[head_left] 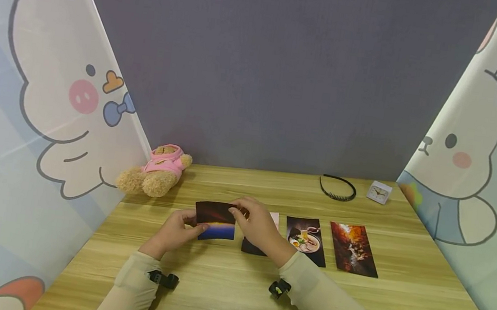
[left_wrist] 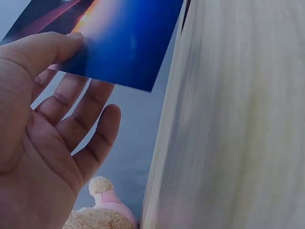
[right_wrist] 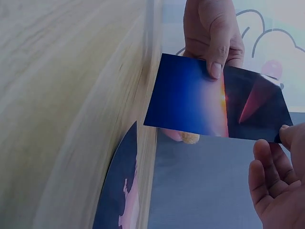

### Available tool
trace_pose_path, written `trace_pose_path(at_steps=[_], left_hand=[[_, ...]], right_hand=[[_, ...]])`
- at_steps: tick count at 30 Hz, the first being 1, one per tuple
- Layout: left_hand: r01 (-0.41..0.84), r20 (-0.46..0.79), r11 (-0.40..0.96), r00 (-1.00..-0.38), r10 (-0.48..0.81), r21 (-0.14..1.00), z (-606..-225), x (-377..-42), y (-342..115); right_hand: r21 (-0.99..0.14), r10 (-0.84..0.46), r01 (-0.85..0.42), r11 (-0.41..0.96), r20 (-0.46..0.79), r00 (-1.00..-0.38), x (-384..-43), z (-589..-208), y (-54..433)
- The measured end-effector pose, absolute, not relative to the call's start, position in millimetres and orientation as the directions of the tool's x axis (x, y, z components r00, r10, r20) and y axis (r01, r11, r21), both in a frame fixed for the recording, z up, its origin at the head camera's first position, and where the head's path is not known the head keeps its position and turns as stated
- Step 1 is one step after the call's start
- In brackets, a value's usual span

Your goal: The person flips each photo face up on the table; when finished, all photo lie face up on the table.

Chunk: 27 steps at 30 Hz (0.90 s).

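Note:
Both hands hold up one photo print [head_left: 216,229], dark at the top with an orange glow and a blue band below. My left hand [head_left: 177,231] pinches its left edge, thumb in front and fingers behind, as the left wrist view shows. My right hand [head_left: 258,223] pinches the upper right corner between thumb and fingertips; in the right wrist view that corner sits by the thumb [right_wrist: 287,136]. Partly hidden behind the right hand, a dark and pink photo print [head_left: 252,247] lies on the table.
To the right lie a ramen photo [head_left: 305,242] and an autumn stream photo [head_left: 354,249]. Behind them are a black headband [head_left: 338,196] and a small white clock [head_left: 379,192]. A teddy bear [head_left: 163,168] in pink lies at the back left of the wooden table [head_left: 222,296].

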<state>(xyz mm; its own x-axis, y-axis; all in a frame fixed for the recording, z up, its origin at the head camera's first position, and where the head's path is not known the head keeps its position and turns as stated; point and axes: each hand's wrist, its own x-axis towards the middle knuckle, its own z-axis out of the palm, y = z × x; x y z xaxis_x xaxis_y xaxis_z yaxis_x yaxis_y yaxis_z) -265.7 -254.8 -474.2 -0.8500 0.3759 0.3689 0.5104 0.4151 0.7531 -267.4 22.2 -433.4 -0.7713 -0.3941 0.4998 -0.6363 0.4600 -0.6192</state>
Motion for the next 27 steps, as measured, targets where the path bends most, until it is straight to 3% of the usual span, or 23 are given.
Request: trace_pose_path(at_steps=[12,27], left_hand=[[0.508,0.367,0.407,-0.851,0.377,0.759,-452.6,-249.5,-242.4],[0.515,0.383,0.381,-0.846,0.372,0.768,-472.3,-263.2,-254.0]], right_hand=[[-0.632,-0.347,-0.640,0.437,0.538,-0.768,-269.0,-432.3,23.9],[-0.676,-0.325,-0.602,0.425,0.507,-0.798,-270.2,-432.1,25.0]])
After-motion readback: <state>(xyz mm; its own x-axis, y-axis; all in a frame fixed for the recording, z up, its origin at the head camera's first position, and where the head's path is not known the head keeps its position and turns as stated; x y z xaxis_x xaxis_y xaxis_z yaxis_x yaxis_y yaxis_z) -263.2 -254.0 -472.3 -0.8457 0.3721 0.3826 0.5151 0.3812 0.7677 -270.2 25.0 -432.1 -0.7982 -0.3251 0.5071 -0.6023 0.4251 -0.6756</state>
